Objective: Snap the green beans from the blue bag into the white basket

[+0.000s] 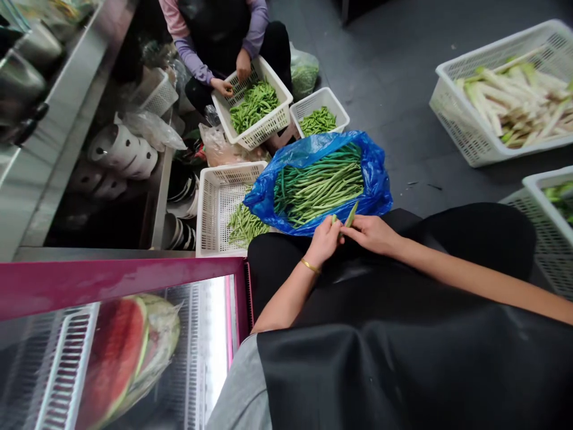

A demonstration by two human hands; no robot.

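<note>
My left hand (pixel 326 240) and my right hand (pixel 372 233) meet over my lap, at the near edge of a blue plastic bag (pixel 378 179). Both are closed on green bean pieces (pixel 352 214); one piece points up between them, and a short end shows above my left fingers. Long green beans (pixel 322 185) fill the open bag, darker ones at its far side. Left of the bag, a white basket (pixel 206 209) holds cut bean pieces (pixel 246 226).
Across from me, a person's hands (pixel 233 74) are at a white basket (pixel 268 128) of green pods. A smaller basket (pixel 342 116) sits beside it. Crates (pixel 470 140) of vegetables stand right. A glass-topped cooler (pixel 215 269) with watermelon and a metal shelf (pixel 58 119) are at left.
</note>
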